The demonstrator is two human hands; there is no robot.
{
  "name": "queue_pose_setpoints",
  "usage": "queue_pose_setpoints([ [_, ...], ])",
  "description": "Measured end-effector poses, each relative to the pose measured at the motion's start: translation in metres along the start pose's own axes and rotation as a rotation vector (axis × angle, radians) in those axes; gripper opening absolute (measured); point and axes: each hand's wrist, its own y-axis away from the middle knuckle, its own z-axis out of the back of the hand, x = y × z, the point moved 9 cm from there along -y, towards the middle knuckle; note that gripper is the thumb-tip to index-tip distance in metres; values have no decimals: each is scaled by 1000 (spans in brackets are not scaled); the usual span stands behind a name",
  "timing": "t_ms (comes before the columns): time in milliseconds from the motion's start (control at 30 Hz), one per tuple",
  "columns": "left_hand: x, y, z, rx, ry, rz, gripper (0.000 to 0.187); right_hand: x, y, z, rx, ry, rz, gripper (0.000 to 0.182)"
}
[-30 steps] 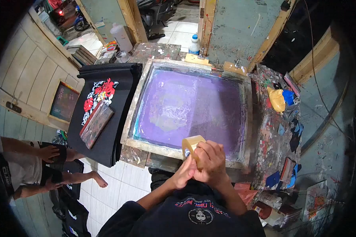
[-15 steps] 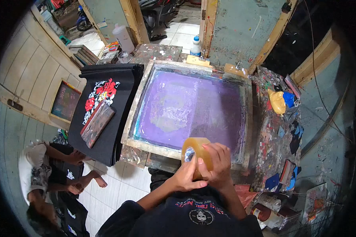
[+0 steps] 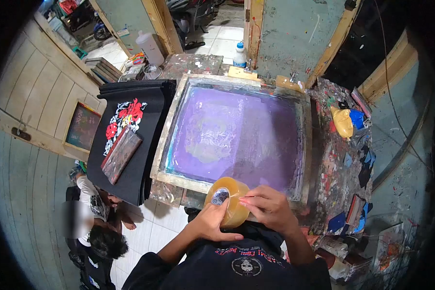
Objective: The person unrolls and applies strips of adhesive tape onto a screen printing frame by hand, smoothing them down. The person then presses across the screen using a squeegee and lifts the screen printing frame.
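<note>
A large roll of clear yellowish tape (image 3: 238,212) is held in front of my chest. My left hand (image 3: 210,220) grips it, with the thumb at the core and the fingers hidden below. My right hand (image 3: 269,208) pinches at the roll's right side, thumb and fingertips together on what looks like the tape's edge. Just beyond the hands lies a wooden-framed screen (image 3: 179,181) with purple mesh. Left of it, black printed fabric (image 3: 145,140) is stacked, and a squeegee (image 3: 122,155) rests on top.
Another person (image 3: 106,220) is low at the left. A white-and-blue bottle (image 3: 239,55) and a clear plastic bottle (image 3: 150,48) stand behind the screen. The paint-stained table (image 3: 326,169) at right holds a yellow bag (image 3: 342,123) and a second squeegee (image 3: 354,210).
The roll has tilted and shifted slightly left. My right hand has moved from wrapping the roll to pinching at its side. The other person has leaned forward and right.
</note>
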Motion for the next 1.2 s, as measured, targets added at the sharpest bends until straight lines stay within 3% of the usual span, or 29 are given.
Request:
queue_pose_setpoints([
  [100,-1,-3,3,86,40,60,132,9,-3,-3,-1,36,49,17],
  [200,-5,-5,8,24,38,13,128,14,-6,-6,14,101,114,21],
  [367,-10,-14,17,90,118,128,96,10,-10,-18,129,199,96,21],
  [400,-9,-15,18,124,129,158,89,7,-7,-23,211,149,73,20],
  [500,-9,-13,42,-66,152,-43,73,6,2,-27,424,-21,11,16],
  [567,-9,-14,52,48,136,44,69,7,2,-30,521,-158,-39,13],
  [600,-8,-13,52,112,130,87,67,6,-1,-27,470,-196,-47,13],
  [667,-12,-12,62,52,210,23,66,1,-14,-21,369,-260,-59,12],
  [767,-10,-5,75,49,212,54,66,7,-37,-19,259,-387,54,17],
  [833,-4,2,81,-10,194,30,67,10,-47,-25,296,-345,-17,24],
  [967,6,16,92,1,283,173,69,-4,-57,-46,322,-420,-178,36],
  [1067,15,29,92,-42,332,208,69,-1,-72,-45,282,-469,-222,37],
  [1200,18,36,91,5,350,337,65,-12,-72,-56,342,-496,-223,24],
])
